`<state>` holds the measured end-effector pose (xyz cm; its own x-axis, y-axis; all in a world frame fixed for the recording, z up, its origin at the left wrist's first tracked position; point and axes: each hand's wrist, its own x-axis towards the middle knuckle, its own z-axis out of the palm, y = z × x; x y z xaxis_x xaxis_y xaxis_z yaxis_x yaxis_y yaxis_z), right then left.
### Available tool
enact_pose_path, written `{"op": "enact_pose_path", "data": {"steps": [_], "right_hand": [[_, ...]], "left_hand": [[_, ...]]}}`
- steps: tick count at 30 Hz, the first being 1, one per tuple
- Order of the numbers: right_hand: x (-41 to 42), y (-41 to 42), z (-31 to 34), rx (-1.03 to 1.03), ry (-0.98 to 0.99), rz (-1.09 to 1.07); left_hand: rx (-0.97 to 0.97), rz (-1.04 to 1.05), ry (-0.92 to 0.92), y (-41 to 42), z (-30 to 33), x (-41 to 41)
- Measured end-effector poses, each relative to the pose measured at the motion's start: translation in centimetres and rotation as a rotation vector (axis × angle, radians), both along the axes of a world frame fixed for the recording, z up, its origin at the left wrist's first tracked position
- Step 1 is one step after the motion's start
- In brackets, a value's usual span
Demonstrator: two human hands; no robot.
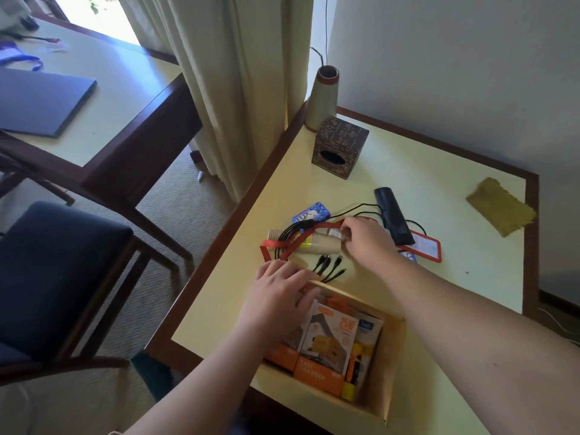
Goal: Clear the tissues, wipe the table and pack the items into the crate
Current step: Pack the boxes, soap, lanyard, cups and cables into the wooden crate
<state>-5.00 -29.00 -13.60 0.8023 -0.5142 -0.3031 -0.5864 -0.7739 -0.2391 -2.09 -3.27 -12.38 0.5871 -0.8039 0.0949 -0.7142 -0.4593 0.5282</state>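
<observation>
A cream crate [394, 356] sits at the table's near edge, holding orange charger boxes [326, 346] and other small packs. My left hand [279, 293] rests on the crate's far left rim, fingers over a box. My right hand [364, 243] reaches past the crate and pinches the end of a stack of brown paper cups [317, 243] lying on its side. A black multi-plug cable [326, 265] and a red lanyard [282, 249] lie tangled over the cups. A blue soap pack [310, 211], a black remote [392, 215] and a red card holder [423, 246] lie nearby.
An olive cloth [499, 205] lies near the table's right edge. A carved dark tissue box [340, 146] and a tall vase [323, 95] stand at the far corner. A chair [56, 277] and a second table with a dark laptop [40, 102] are to the left.
</observation>
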Motion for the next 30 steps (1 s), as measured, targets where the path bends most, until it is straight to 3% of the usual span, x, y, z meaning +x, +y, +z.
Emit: {"op": "enact_pose_path", "data": {"steps": [6,10,14,19,30], "right_hand": [[-2.2,0.0,2.5,0.123,-0.021,-0.097],[-7.0,1.3,5.3,0.253,-0.081,-0.287],[-12.4,4.9,8.7,0.329,-0.195,-0.436],[-16.8,10.7,9.7,0.434,-0.144,-0.506],[-13.6,14.6,6.0,0.122,0.135,-0.663]], "left_hand": [[-0.006,0.004,0.003,0.0,0.0,-0.1],[-0.024,0.001,0.014,-0.1,-0.1,0.0],[-0.016,0.0,0.022,-0.1,-0.2,0.0],[0.001,-0.009,-0.011,-0.2,-0.4,0.1],[0.046,-0.018,-0.012,-0.1,-0.3,0.1]]}}
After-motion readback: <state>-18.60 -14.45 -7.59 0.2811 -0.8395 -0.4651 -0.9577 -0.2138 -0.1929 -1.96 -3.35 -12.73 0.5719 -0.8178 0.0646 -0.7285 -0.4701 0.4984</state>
